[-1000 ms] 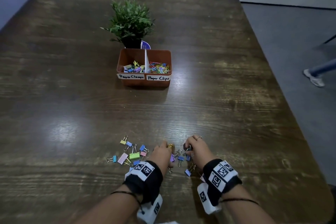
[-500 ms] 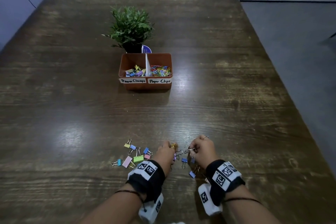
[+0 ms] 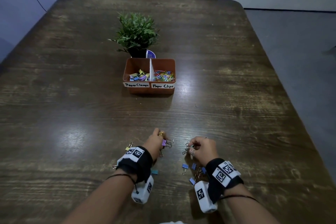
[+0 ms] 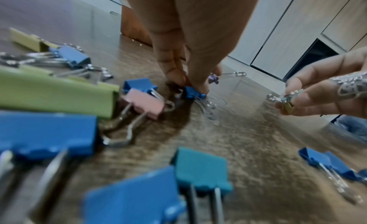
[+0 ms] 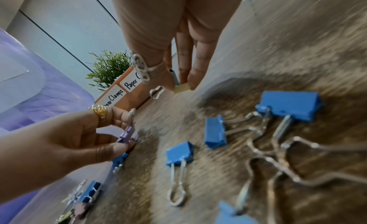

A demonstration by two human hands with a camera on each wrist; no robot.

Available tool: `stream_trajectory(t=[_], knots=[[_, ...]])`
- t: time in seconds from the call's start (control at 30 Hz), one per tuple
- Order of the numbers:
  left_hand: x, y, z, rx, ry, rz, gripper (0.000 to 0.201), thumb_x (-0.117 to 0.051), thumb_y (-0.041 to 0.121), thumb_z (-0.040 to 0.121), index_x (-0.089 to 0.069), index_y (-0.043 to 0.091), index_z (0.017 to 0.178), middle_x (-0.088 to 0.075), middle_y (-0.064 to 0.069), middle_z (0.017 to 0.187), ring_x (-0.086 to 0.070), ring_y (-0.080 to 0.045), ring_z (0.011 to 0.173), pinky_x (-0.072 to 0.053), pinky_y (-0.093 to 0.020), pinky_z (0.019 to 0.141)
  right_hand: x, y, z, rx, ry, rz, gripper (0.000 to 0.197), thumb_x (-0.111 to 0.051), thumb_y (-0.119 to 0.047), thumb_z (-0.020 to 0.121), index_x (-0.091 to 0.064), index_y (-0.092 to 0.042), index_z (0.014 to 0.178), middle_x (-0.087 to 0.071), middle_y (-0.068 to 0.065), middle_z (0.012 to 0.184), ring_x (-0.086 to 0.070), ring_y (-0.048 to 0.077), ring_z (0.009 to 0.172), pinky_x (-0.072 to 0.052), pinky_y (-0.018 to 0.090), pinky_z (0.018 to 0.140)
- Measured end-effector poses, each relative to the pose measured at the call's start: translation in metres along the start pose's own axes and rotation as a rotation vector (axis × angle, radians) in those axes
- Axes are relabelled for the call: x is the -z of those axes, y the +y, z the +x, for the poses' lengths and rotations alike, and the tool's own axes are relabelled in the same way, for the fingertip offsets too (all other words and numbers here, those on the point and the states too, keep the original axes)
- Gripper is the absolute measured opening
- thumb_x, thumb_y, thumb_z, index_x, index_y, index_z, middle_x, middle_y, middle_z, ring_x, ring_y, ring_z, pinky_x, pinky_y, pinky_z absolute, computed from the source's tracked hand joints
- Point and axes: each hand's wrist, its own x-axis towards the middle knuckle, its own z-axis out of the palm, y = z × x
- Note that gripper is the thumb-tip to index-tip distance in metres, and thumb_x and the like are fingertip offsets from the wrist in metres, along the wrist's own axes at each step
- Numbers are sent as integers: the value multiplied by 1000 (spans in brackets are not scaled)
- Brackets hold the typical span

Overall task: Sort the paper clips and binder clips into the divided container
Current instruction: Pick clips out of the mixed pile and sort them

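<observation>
Only the wrist views show the grips: the left hand [image 5: 83,139] pinches a purple binder clip [image 5: 127,134] and a blue one; the right hand [image 4: 321,92] pinches a yellow binder clip [image 5: 181,88]. Both hover over the worktop [image 3: 236,114], well short of the divided container [image 3: 149,76]. The head view hides both palms.

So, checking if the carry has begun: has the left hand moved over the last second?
Yes. The left hand, pinching a purple binder clip, has shifted forward toward the container, judged against the yellow binder clip lying on the table.
</observation>
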Motion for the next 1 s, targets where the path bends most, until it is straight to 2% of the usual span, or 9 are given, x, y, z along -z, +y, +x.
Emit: stream_trajectory(t=[0.07,0.17,0.27,0.47,0.6,0.67,0.83,0.9,1.0], knots=[[6,-2,-3,-87,-69,34,22,-37,-3,93,-51,5,107,-49,-12,110,-45,-6,70,-39,-5,59,-1,-6,2,0,-16,12,22,-70,0,76,-65,-21,73,-65,-8,75,-58,-1,68,-45,3,59],[12,-10,-3,-84,-71,60,24,-41,-7,87,-54,10,97,-53,-9,109,-53,-16,93,-39,-13,78,-1,-13,11,15,-17,33,17,-70,0,77,-66,-17,77,-68,0,79,-59,4,64,-44,3,56],[20,-15,-1,-136,-43,138,22,-47,-2,85,-63,1,100,-58,-9,121,-54,-21,115,-32,-12,89,-4,-22,23,55,13,37,17,-72,-1,74,-68,-18,75,-70,1,80,-63,9,71,-47,6,64],[28,-24,3,-101,11,192,12,-56,22,85,-60,14,93,-45,-4,118,-55,-16,102,-45,-26,92,-7,-39,40,80,23,49,14,-72,0,73,-71,-12,77,-70,4,81,-65,15,78,-54,22,77],[27,-18,7,1,35,245,64,-70,46,74,-48,10,122,-33,-2,122,-42,-21,111,-43,-35,97,-13,-45,43,89,7,37,15,-73,-1,72,-69,-15,74,-70,2,77,-65,15,75,-54,22,74],[28,-14,12,36,1,290,65,-71,37,78,-42,14,132,-33,-5,129,-42,-24,115,-42,-35,98,-16,-45,43,98,4,32,14,-73,0,72,-69,-14,74,-70,3,77,-65,15,74,-53,20,71],[35,-12,22,74,-126,368,50,-64,25,86,-47,10,131,-43,-11,132,-48,-27,119,-41,-32,98,-19,-47,46,90,1,15,15,-73,-1,72,-70,-16,76,-70,0,78,-64,12,75,-52,19,71],[37,-15,27,102,-106,260,51,-69,17,82,-47,9,128,-49,-10,130,-52,-25,116,-42,-28,96,-18,-54,49,86,10,11,12,-73,-3,73,-71,-13,78,-70,0,80,-65,12,76,-54,20,74],[46,-21,25,153,6,-23,43,-66,-1,79,-54,8,120,-55,-6,117,-57,-21,101,-45,-21,82,-14,-69,59,106,21,27,10,-72,-3,74,-71,-11,81,-71,2,81,-65,12,77,-53,19,74]])
